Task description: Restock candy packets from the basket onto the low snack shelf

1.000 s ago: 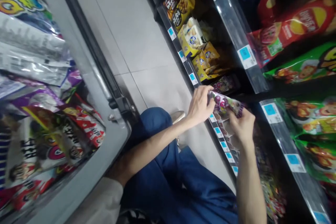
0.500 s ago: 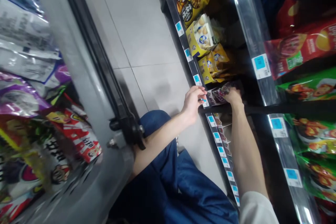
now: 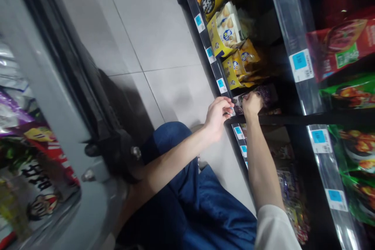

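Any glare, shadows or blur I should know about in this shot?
Head view: white glare streaks the clear shelf strip; head view: a dark shadow covers the floor beside the gray bin; head view: bags in it look soft; head view: the packet by the right hand is dim.

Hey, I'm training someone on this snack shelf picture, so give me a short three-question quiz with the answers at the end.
1. True or false: the left hand is inside the grey container.

2. Multiple choice: what colour are the packets right at the right hand?
A) Green
B) Purple
C) Orange

3. Fill in the missing word: the price tag beside the red packet is white and ... .

Key:
1. False; it is at the lower shelf edge.
2. B
3. Blue
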Demonstrator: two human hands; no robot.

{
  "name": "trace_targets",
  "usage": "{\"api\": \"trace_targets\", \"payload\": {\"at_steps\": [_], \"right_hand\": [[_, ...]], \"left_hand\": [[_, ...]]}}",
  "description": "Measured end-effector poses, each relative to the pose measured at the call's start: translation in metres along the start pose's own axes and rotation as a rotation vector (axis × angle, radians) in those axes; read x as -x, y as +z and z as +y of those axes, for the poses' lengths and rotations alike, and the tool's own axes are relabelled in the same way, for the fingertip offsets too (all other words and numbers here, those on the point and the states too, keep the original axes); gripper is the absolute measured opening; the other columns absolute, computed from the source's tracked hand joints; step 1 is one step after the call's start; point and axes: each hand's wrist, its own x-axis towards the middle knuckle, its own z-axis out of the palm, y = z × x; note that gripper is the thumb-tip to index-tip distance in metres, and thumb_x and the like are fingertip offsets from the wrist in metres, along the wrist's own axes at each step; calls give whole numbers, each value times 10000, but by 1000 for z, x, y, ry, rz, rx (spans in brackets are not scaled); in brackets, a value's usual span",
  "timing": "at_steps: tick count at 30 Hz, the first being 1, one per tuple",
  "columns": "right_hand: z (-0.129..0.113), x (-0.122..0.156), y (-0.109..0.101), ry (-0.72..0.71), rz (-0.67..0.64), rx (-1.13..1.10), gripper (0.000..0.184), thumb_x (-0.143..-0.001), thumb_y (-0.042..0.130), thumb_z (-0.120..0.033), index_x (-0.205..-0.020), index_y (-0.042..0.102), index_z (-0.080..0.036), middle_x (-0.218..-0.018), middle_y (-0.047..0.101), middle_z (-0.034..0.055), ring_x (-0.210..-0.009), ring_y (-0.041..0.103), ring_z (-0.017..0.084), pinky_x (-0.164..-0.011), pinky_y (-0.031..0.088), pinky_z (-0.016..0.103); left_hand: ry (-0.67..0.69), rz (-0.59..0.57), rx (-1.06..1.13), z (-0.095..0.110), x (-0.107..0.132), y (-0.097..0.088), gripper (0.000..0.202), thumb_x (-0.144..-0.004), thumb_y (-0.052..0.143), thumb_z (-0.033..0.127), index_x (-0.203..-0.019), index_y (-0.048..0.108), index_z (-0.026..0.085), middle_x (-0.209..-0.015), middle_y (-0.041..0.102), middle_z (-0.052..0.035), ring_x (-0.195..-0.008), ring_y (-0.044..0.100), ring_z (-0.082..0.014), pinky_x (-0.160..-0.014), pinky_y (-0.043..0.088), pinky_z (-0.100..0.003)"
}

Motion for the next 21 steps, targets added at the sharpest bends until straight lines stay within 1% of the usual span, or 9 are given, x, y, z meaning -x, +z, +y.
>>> {"api": "trace_targets", "payload": {"at_steps": [2, 4, 5, 7, 10, 13, 16, 18, 21], "right_hand": [[3, 1, 10, -11, -60, -34, 227, -890, 552, -207, -1105, 612, -165, -1139, 630, 153, -1037, 593, 293, -944, 462, 410], [6, 0, 18, -25, -57, -62, 345, -871, 601, -218, -1210, 575, -157, -1231, 595, 162, -1090, 575, 281, -960, 459, 384], [8, -2, 21, -34, -58, -69, 388, -868, 612, -225, -1245, 559, -151, -1269, 576, 168, -1115, 568, 279, -968, 458, 374], [9, -5, 25, -73, -93, -67, 395, -879, 606, -232, -1261, 559, -143, -1299, 563, 174, -1148, 561, 278, -986, 455, 364], [9, -9, 26, -124, -172, -19, 397, -871, 606, -210, -1256, 562, -120, -1305, 568, 188, -1190, 551, 293, -1017, 448, 374], [10, -11, 24, -96, -217, 65, 548, -795, 634, -123, -1325, 507, -72, -1362, 532, 225, -1277, 503, 327, -1075, 420, 416], [13, -10, 22, -89, -246, 84, 644, -735, 649, -68, -1358, 486, -68, -1405, 508, 229, -1311, 487, 335, -1105, 403, 435], [14, -9, 21, -93, -254, 79, 636, -736, 652, -70, -1353, 498, -85, -1411, 514, 217, -1308, 497, 330, -1099, 413, 428], [14, -8, 20, -78, -265, 77, 532, -783, 637, -111, -1307, 543, -121, -1331, 582, 194, -1230, 561, 315, -1035, 463, 415]], "left_hand": [[-14, 9, 1, 0, 1, 0, 128, -733, 481, 66, -819, 502, 159, -780, 560, 4, -617, 456, -57, -599, 345, -203], [-25, 15, 1, -1, 1, 1, 127, -734, 480, 65, -814, 505, 159, -772, 558, 5, -613, 454, -57, -600, 350, -203], [-28, 15, 0, -1, 2, 1, 126, -733, 481, 65, -813, 506, 160, -770, 557, 5, -613, 453, -58, -600, 351, -204], [-27, 8, -5, -2, 2, 1, 124, -734, 484, 68, -812, 505, 162, -772, 557, 5, -617, 456, -60, -603, 353, -207], [-22, 1, -22, -4, 2, 1, 112, -742, 486, 79, -813, 497, 166, -782, 560, 4, -625, 462, -65, -609, 351, -215], [-24, 1, -31, -6, 1, 1, 108, -742, 490, 88, -813, 498, 169, -789, 566, 3, -630, 464, -69, -613, 350, -220], [-35, 9, -8, -6, 1, 1, 122, -723, 493, 79, -808, 510, 166, -772, 569, 5, -625, 459, -71, -611, 350, -218], [-33, 12, 1, -6, 1, 1, 130, -715, 494, 75, -807, 516, 163, -761, 567, 7, -622, 456, -71, -609, 348, -216], [-29, 0, 3, -8, 1, 0, 127, -718, 496, 77, -808, 519, 163, -768, 567, 7, -628, 458, -71, -617, 347, -218]]}}
